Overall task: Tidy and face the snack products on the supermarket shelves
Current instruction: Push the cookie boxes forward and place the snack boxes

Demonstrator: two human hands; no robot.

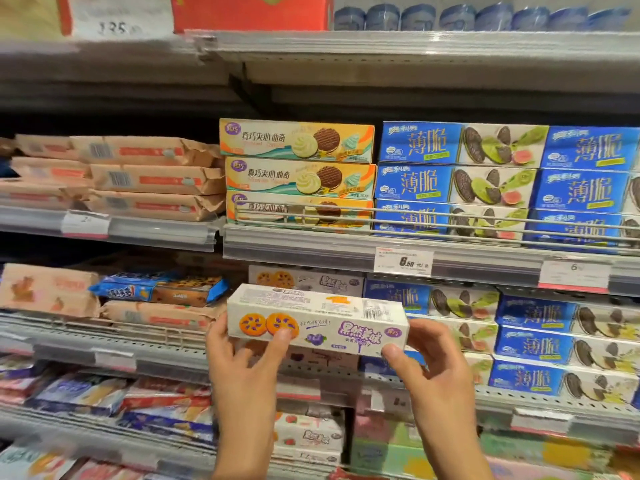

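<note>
A long white biscuit box with purple lettering and two orange biscuits printed on its front is held level in front of the second shelf. My left hand grips its left end, thumb on the front face. My right hand grips its right end, thumb under the lower right corner. Behind it on the shelf sits another white box of the same kind, partly hidden.
Orange sandwich-biscuit boxes are stacked three high above, beside blue thin-biscuit boxes. More blue boxes fill the shelf at right. Tan paper-wrapped packs lie at left. A wire rail and price tags edge the upper shelf.
</note>
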